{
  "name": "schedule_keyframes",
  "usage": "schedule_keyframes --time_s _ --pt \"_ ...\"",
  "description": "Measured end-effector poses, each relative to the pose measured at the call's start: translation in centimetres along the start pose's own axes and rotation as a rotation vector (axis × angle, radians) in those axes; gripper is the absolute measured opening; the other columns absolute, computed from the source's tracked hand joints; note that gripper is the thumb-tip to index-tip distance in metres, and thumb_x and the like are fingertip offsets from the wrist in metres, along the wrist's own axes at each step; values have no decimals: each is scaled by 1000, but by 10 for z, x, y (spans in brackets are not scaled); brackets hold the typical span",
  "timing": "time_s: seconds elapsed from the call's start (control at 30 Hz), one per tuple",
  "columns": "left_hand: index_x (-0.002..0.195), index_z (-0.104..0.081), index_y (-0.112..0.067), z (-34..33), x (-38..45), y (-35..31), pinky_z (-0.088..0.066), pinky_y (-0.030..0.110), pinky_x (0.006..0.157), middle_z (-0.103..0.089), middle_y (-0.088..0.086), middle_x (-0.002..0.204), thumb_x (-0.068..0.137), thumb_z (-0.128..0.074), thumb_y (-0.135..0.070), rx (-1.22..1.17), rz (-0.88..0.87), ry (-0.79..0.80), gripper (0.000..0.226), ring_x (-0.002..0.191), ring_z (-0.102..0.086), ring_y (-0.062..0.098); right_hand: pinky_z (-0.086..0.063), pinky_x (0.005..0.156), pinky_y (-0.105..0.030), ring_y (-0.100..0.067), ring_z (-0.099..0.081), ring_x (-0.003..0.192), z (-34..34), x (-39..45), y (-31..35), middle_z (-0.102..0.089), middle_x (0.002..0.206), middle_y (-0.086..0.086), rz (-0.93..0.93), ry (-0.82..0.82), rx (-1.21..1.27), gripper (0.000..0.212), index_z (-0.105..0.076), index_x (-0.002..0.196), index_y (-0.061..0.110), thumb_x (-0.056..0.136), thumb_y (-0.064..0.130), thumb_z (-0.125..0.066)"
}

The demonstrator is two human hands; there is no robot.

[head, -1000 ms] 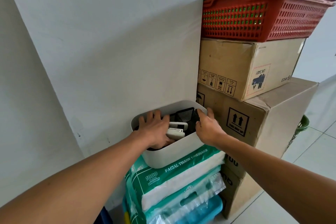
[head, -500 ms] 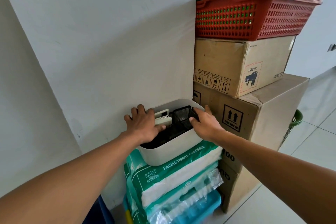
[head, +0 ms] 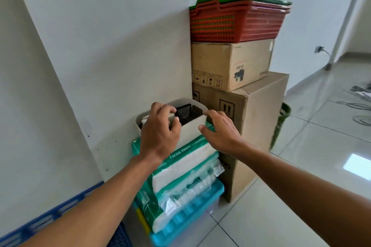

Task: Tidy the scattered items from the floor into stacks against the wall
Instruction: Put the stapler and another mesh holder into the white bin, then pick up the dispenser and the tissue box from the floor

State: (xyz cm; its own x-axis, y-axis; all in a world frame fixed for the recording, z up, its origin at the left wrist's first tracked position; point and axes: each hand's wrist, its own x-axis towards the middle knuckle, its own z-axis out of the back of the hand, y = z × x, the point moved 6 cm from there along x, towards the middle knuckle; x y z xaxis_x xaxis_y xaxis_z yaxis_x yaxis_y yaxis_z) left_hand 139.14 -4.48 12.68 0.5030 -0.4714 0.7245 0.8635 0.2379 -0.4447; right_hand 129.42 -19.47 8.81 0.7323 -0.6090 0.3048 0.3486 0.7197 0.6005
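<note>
White bin (head: 192,130) sits right under my fingers, on the tissue packs (head: 186,158) against the wall. Left hand (head: 160,132) curls loosely over its near rim; right hand (head: 220,130) is open, barely touching the right end, so left's closer.

White walls (head: 104,46) meet pale glossy floor tiles (head: 321,136) — a bright light patch (head: 359,163) right of the hands, cables (head: 361,94) beyond.

Home storage corner: stacked cartons (head: 230,66), tissue packs (head: 186,158).

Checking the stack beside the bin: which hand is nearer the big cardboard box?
Right. The right hand hovers just beside the box; the left hand is across the bin.
</note>
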Motion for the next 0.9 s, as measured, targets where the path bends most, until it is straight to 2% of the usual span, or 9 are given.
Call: schedule_keyframes --time_s 0.07,0.13,0.2,0.3,0.47,0.53,0.7,0.9 --pt "100 -65 -12 -8 -24 -18 -57 39 64 -60 4 101 87 -59 -18 -77 -22 44 15 67 -61 16 -49 90 -33 -19 -48 115 11 -27 -7 -49 129 -3 -27 -13 -9 48 -46 137 23 93 39 -56" --pt "97 -65 -12 -23 -49 -36 -56 40 65 -60 2 95 85 -58 -20 -130 -37 118 15 64 -59 15 -42 82 -25 -19 -49 111 22 -56 -20 -51 123 -1 -51 -20 -48 42 -52 132 23 92 38 -56" --pt "94 -64 -13 -41 -72 -52 -55 40 67 -61 1 91 84 -60 -18 -177 -47 192 13 64 -58 16 -38 76 -23 -18 -51 110 33 -85 -36 -54 116 0 -82 -24 -83 37 -56 125 23 91 38 -57" --pt "92 -64 -15 -72 -109 -84 -55 39 67 -63 2 86 83 -59 -22 -264 -49 305 12 65 -59 19 -41 86 -31 -21 -52 115 52 -136 -69 -58 122 -3 -179 -49 -111 38 -58 124 23 91 40 -58" --pt "98 -65 -13 -126 -178 -144 -49 28 68 -67 7 88 88 -63 -17 -371 -57 548 12 69 -60 19 -41 93 -33 -23 -50 122 80 -230 -134 -59 129 -4 -403 -117 -144 41 -60 126 22 90 42 -59" --pt "100 -64 -14 -146 -209 -166 -51 31 68 -66 5 89 89 -63 -20 -406 -53 652 13 69 -60 18 -44 94 -35 -22 -51 120 88 -269 -162 -61 126 -3 -497 -138 -144 40 -61 124 23 89 42 -60" --pt "110 -62 -17 -192 -291 -206 -56 41 77 -66 2 95 88 -62 -28 -419 -41 945 24 81 -64 21 -49 93 -38 -18 -57 111 98 -371 -225 -63 118 -1 -733 -160 -118 38 -62 120 26 86 42 -63" --pt "114 -61 -14 -233 -383 -242 -52 37 86 -68 2 98 87 -62 -26 -334 10 1260 30 94 -63 24 -52 92 -39 -18 -60 104 90 -470 -281 -62 115 -2 -967 -130 -56 38 -62 119 27 82 39 -66"
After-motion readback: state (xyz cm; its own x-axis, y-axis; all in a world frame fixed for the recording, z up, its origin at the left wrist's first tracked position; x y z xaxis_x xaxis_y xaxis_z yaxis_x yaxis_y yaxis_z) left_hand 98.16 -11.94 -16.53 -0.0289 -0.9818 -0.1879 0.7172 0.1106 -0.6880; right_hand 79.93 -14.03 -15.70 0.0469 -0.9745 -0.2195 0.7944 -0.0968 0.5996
